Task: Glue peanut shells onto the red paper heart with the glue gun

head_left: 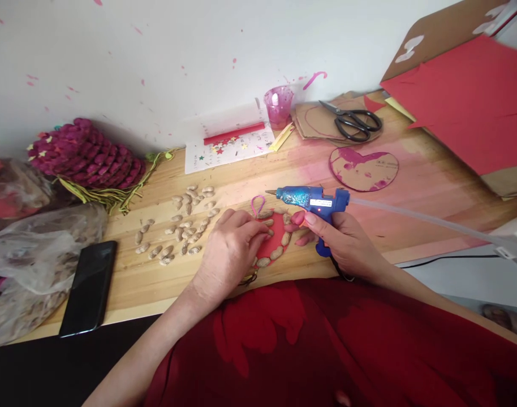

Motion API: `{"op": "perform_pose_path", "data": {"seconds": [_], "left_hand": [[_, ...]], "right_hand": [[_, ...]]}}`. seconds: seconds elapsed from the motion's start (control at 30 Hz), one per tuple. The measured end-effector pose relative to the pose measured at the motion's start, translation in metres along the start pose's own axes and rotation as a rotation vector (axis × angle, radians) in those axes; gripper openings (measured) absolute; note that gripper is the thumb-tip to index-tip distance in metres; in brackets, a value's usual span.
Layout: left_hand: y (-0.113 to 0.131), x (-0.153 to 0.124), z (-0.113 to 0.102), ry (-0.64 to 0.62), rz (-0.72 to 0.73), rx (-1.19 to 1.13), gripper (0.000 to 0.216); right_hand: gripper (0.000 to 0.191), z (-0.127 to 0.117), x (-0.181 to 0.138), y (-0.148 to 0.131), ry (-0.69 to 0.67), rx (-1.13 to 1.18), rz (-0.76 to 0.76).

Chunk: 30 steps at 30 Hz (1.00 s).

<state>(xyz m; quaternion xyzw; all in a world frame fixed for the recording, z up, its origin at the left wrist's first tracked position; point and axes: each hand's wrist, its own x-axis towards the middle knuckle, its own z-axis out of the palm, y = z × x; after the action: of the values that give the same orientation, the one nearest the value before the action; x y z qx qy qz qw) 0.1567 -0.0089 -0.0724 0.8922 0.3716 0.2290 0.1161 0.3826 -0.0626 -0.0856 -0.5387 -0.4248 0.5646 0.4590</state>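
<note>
My right hand (354,246) is wrapped around the grip of a blue hot glue gun (294,195), whose nozzle points left and whose small light glows red. A clear glue stick (415,215) extends from its rear. My left hand (231,246) is closed, thumb and fingertips pinching a peanut over a red piece of paper or card (276,227). Unshelled peanuts (276,252) line the edge of this red piece, partly covered by my left hand. A pink loop (257,204) stands out from its top, and a dark tassel-like end (248,278) shows below.
Loose peanuts (186,230) lie left of my hands, beyond them a phone (89,288) and plastic bags (33,254). A purple peanut craft (89,155) stands at the back left. Scissors (356,124), a painted cardboard heart (364,169), a pink cup (279,107) and red card sheets (474,102) are behind.
</note>
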Motion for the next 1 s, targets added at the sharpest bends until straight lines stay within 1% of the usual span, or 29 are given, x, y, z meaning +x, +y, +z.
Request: {"op": "perform_pose_path", "data": {"seconds": [0.23, 0.4, 0.53, 0.6, 0.63, 0.67, 0.8, 0.9, 1.0], "left_hand": [[-0.001, 0.000, 0.003, 0.005, -0.005, -0.016, 0.009], [0.001, 0.001, 0.003, -0.027, -0.027, 0.006, 0.012], [0.008, 0.003, 0.001, -0.041, -0.048, 0.034, 0.015], [0.010, 0.003, 0.000, -0.057, -0.067, 0.030, 0.017], [0.010, 0.003, 0.001, -0.064, -0.072, 0.028, 0.018], [0.010, 0.003, 0.001, -0.069, -0.082, 0.032, 0.020], [0.009, 0.002, 0.003, -0.090, -0.091, 0.066, 0.021], [0.009, 0.001, 0.004, -0.093, -0.101, 0.089, 0.021], [0.009, 0.001, 0.005, -0.089, -0.083, 0.121, 0.020]], "right_hand": [[0.037, 0.000, 0.001, 0.001, -0.001, -0.007, 0.020], [0.039, 0.000, 0.001, 0.000, 0.012, -0.031, 0.033], [0.040, 0.000, 0.000, -0.002, 0.062, -0.048, 0.063], [0.040, -0.001, 0.000, 0.000, 0.074, -0.055, 0.052], [0.038, -0.002, 0.000, 0.001, 0.079, -0.064, 0.059], [0.040, -0.004, 0.001, 0.003, 0.119, -0.072, 0.069], [0.040, -0.012, 0.004, 0.012, 0.137, -0.113, 0.121], [0.044, -0.012, 0.005, 0.013, 0.164, -0.123, 0.140], [0.052, -0.006, 0.006, 0.006, 0.210, -0.097, 0.167]]}}
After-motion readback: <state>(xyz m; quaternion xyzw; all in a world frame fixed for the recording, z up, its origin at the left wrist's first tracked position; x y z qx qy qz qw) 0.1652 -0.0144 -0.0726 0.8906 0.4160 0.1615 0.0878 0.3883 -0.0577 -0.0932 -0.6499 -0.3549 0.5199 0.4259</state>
